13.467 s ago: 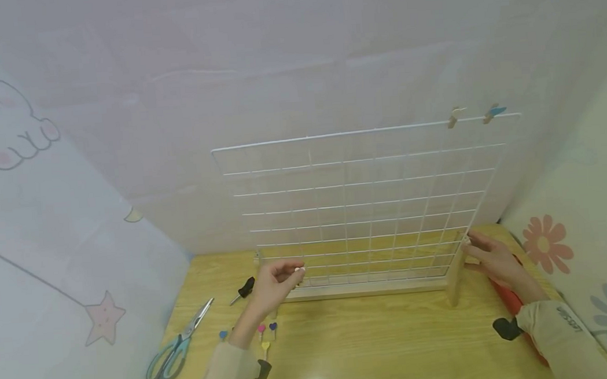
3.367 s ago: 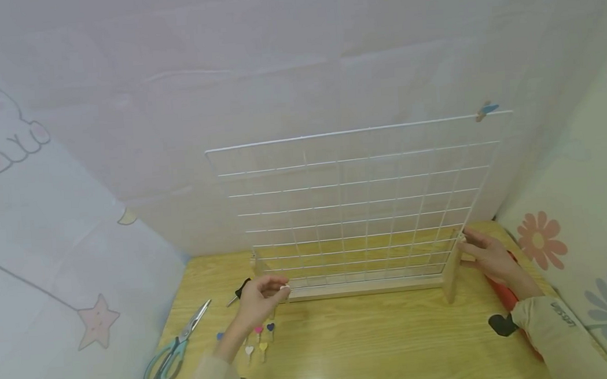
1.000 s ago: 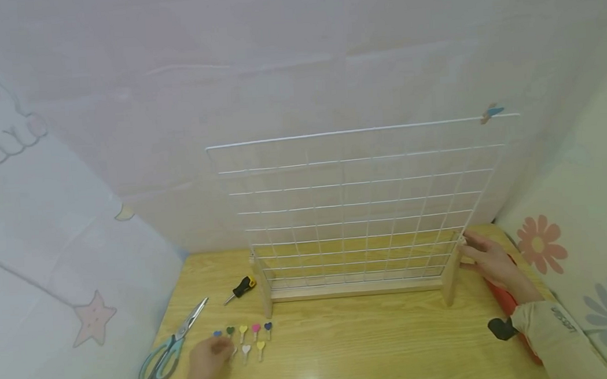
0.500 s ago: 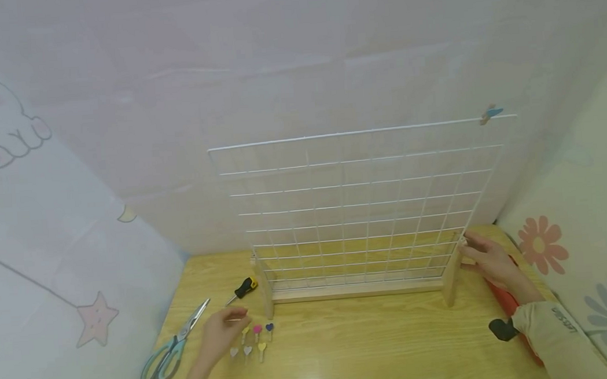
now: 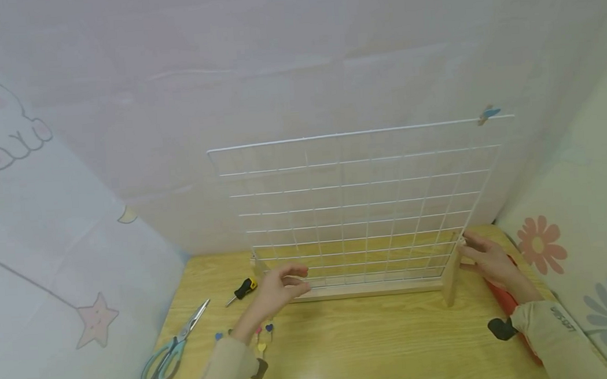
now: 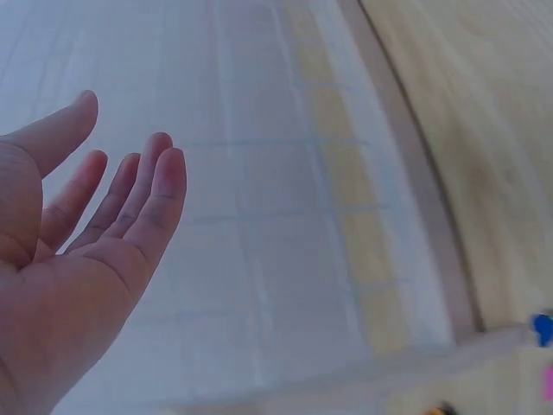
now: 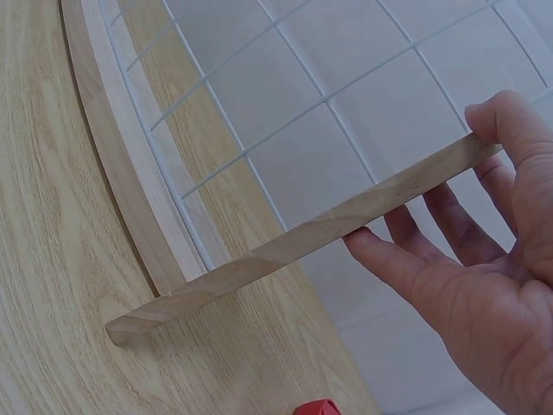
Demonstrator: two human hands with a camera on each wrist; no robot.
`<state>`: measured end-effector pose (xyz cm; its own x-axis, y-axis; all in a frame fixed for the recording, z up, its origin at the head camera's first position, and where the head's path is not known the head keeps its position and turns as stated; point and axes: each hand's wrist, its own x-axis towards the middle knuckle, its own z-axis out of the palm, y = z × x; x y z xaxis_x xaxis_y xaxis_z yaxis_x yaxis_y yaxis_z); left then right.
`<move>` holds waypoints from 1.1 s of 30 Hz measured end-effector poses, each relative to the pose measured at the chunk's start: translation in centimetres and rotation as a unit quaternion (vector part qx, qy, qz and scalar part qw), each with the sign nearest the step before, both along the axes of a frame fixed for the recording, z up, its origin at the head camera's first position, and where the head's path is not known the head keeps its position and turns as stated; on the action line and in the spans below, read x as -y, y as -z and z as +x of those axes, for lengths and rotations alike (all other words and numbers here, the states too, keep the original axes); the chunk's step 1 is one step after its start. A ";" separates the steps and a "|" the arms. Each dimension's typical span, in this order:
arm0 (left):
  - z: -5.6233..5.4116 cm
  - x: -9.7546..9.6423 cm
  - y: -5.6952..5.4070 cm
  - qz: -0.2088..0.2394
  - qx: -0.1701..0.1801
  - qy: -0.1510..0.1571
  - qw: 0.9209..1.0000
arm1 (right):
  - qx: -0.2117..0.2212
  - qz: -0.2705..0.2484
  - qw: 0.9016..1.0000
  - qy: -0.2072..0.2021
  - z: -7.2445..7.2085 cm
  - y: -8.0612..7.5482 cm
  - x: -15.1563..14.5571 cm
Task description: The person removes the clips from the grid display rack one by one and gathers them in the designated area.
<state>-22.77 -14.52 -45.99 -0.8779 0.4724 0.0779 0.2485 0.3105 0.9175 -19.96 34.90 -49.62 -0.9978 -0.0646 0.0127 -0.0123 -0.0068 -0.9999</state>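
Observation:
A white wire grid stands upright in a wooden base, leaning back slightly. My left hand hovers before its lower left part; the left wrist view shows the fingers spread loosely and nothing held. At the other end, my right hand grips the wooden side post between thumb and fingers. One small clothespin with a blue shape sits on the grid's top wire, near the right corner. Small heart clips, among them a dark blue clip and a yellow clip, lie partly hidden behind my left arm.
On the table's left lie teal-handled scissors and a black-and-yellow screwdriver. Something red lies under my right forearm. A patterned sheet hangs behind the grid, and more printed sheets flank both sides.
The pale clothespin on the top wire is gone, and more heart clips lie on the table. My left hand went down to them, then rose back to the grid. My right hand stayed on the post.

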 end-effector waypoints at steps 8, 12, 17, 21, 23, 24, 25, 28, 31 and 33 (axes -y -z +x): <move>-1.4 -4.9 -6.0 -0.033 -0.077 0.073 0.994 | -0.002 0.006 1.000 -0.003 -0.4 -0.1 0.1; -1.6 -7.3 -8.6 -0.039 -0.098 0.101 0.989 | -0.006 0.006 1.000 -0.006 -0.3 -0.3 0.1; -1.6 -10.2 -11.5 -0.039 -0.109 0.127 0.985 | -0.016 -0.006 1.000 -0.013 -0.3 -0.3 0.0; -1.6 -12.2 -13.9 -0.044 -0.137 0.143 0.979 | -0.019 -0.021 1.000 -0.014 -0.4 0.0 -0.1; -1.7 -13.1 -14.9 -0.046 -0.155 0.146 0.976 | -0.018 -0.018 1.000 -0.012 -0.4 0.1 -0.3; -1.7 -13.6 -15.5 -0.047 -0.166 0.145 0.974 | -0.017 -0.018 1.000 -0.011 -0.4 0.1 -0.3; -1.7 -14.1 -16.0 -0.049 -0.173 0.145 0.973 | -0.016 -0.016 1.000 -0.010 -0.4 0.1 -0.4; -1.8 -15.5 -17.7 -0.049 -0.195 0.145 0.969 | -0.017 -0.020 1.000 -0.011 -0.4 0.1 -0.6; -1.7 -17.1 -19.5 -0.057 -0.224 0.145 0.962 | -0.022 -0.036 0.999 -0.014 -0.4 0.2 -0.7; -1.6 -18.0 -20.8 -0.061 -0.243 0.149 0.957 | -0.026 -0.044 0.999 -0.015 -0.4 0.4 -0.8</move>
<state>-24.41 3.52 -25.15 -0.5768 0.7272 0.3721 0.7311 0.2563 0.6323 -20.33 35.66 -49.98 -0.9934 -0.0903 0.0704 -0.0618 -0.0954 -0.9935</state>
